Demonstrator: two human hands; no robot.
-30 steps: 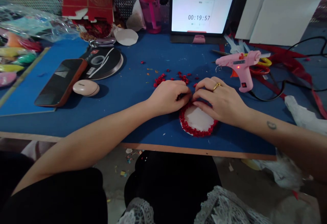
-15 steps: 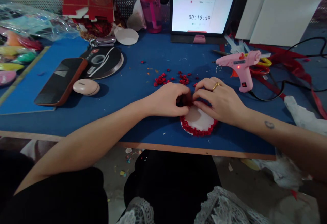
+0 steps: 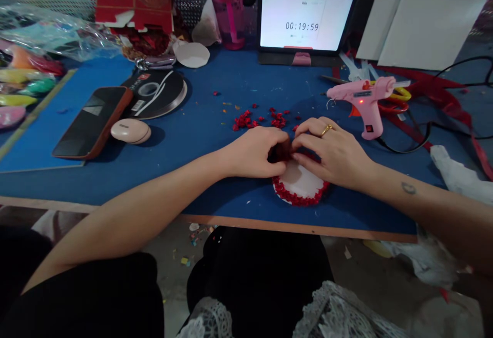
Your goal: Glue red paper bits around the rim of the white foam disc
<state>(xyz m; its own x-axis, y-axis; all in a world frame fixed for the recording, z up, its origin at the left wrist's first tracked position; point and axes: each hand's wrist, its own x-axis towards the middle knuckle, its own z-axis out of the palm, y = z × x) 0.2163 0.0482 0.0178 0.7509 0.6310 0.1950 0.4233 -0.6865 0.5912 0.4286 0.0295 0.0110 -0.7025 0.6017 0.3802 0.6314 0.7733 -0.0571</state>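
A round white disc (image 3: 302,180) edged with small red pieces lies near the front edge of the blue table. My left hand (image 3: 259,151) curls over its upper left rim, fingers bent and closed. From the right, my right hand (image 3: 332,154), with a gold ring, bends its fingers over the top of the disc. The fingertips of both hands meet at the far rim, and whatever they pinch is too hidden to make out. Just beyond the hands lie loose red pieces (image 3: 243,120).
A pink glue gun (image 3: 367,102) with a lit red light and cable lies at right, near scissors and red ribbon. A tablet (image 3: 304,14) stands behind. A phone (image 3: 92,122), beige oval case (image 3: 131,131) and ribbon spool (image 3: 154,94) lie at left.
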